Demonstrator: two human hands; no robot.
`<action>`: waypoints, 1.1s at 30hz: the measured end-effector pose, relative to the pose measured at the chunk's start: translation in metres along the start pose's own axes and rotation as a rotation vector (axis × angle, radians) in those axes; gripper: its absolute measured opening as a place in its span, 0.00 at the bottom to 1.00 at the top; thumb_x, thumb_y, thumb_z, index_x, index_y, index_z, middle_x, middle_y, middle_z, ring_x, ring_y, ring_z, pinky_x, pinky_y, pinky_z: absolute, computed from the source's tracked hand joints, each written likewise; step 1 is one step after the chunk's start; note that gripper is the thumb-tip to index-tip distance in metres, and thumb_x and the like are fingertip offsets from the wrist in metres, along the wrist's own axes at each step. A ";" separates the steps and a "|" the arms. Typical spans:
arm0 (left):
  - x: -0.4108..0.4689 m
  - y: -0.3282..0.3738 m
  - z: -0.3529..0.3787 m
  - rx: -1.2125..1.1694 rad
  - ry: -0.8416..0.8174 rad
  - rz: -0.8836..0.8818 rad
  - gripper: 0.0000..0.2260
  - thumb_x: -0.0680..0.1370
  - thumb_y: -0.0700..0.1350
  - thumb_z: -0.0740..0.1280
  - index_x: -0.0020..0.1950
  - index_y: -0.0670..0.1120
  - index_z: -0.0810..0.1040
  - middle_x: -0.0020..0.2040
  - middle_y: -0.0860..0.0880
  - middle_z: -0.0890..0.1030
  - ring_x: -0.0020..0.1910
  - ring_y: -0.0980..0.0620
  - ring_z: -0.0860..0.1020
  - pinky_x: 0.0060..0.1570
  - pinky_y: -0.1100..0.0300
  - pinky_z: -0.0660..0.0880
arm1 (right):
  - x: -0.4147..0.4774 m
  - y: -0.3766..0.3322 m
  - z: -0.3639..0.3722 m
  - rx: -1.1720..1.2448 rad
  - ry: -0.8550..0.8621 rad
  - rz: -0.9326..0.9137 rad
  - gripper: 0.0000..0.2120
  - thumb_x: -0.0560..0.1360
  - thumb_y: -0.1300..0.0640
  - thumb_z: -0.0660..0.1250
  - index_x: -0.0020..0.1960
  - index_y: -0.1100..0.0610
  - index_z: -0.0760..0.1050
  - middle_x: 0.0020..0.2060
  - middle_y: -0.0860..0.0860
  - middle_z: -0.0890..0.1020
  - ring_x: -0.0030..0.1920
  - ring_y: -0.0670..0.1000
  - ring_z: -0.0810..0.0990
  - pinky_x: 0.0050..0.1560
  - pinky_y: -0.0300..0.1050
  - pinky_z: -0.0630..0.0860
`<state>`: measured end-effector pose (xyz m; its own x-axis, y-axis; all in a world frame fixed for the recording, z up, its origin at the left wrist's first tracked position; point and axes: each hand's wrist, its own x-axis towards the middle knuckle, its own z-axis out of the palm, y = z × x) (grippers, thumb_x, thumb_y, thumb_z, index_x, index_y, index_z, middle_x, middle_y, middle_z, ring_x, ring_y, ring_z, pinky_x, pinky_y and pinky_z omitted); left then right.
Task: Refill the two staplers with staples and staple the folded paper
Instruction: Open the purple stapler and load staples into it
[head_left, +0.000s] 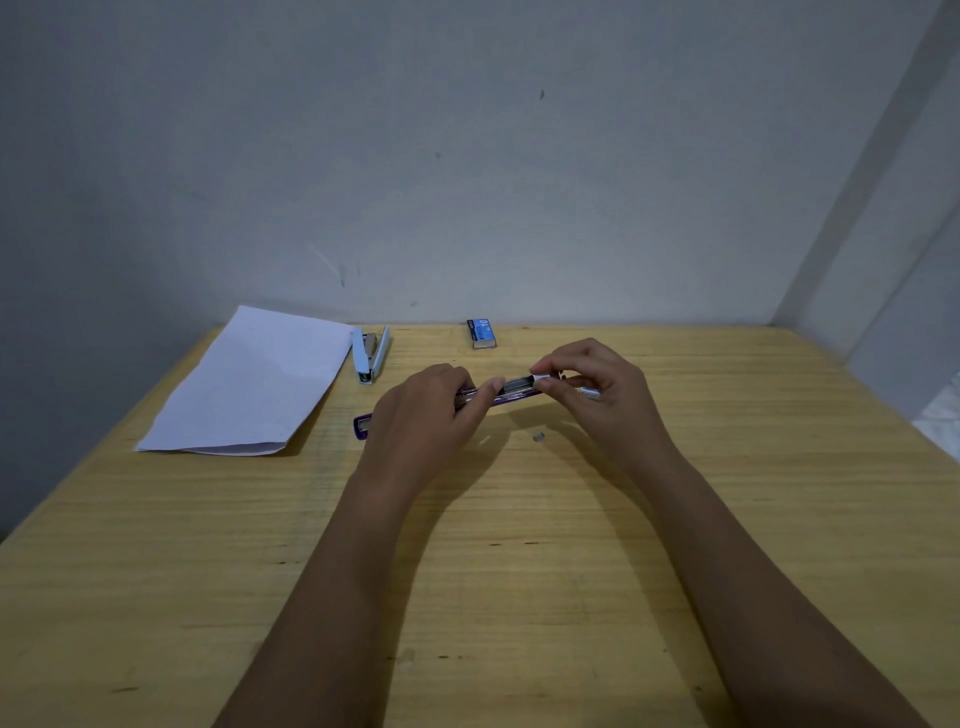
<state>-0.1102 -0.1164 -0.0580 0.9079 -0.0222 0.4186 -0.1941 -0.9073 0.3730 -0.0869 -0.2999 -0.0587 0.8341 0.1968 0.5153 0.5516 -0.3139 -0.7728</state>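
Head view: purple stapler (511, 397) swung open, metal staple channel bared, gripped by closed left hand (423, 415) fingers, its tip pinched by right hand (597, 384) thumb and forefinger over a silvery staple strip (540, 378). Just below right fingertips, loose staple bit (538, 436); beyond them staple box (481, 333); left of left fingers, open pale-blue stapler (370, 356) touching folded paper (249, 384). Bare wooden table (519, 571) near the forearms, wall bounding the far edge.

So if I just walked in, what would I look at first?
Probably the two hands in the middle of the wooden table: the left hand steadies an opened purple stapler, and the right hand pinches a strip of staples over it. Next you'd see the folded white paper at the back left, with a light blue stapler beside it and a small blue staple box near the wall.
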 end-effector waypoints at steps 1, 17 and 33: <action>0.000 0.000 0.000 0.002 0.002 0.000 0.21 0.79 0.61 0.54 0.45 0.47 0.78 0.39 0.51 0.77 0.38 0.53 0.74 0.32 0.62 0.66 | 0.000 0.000 0.000 -0.001 0.002 -0.002 0.12 0.72 0.60 0.70 0.44 0.41 0.78 0.44 0.43 0.79 0.49 0.44 0.79 0.51 0.41 0.76; -0.001 0.003 -0.004 -0.066 0.032 -0.012 0.20 0.79 0.59 0.55 0.45 0.45 0.79 0.40 0.49 0.79 0.38 0.51 0.75 0.35 0.57 0.70 | 0.002 -0.003 -0.005 0.207 0.046 0.230 0.11 0.79 0.54 0.60 0.57 0.49 0.78 0.54 0.44 0.81 0.56 0.43 0.78 0.55 0.34 0.74; 0.001 -0.001 -0.004 -0.436 0.001 -0.011 0.16 0.73 0.57 0.68 0.57 0.51 0.78 0.49 0.57 0.78 0.46 0.61 0.76 0.43 0.65 0.75 | 0.009 -0.002 -0.020 0.702 0.424 0.689 0.09 0.75 0.68 0.61 0.38 0.64 0.76 0.24 0.52 0.81 0.26 0.45 0.80 0.30 0.33 0.78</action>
<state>-0.1107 -0.1139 -0.0544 0.9105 -0.0126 0.4133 -0.3232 -0.6452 0.6923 -0.0804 -0.3164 -0.0451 0.9708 -0.2003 -0.1317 -0.0424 0.3970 -0.9169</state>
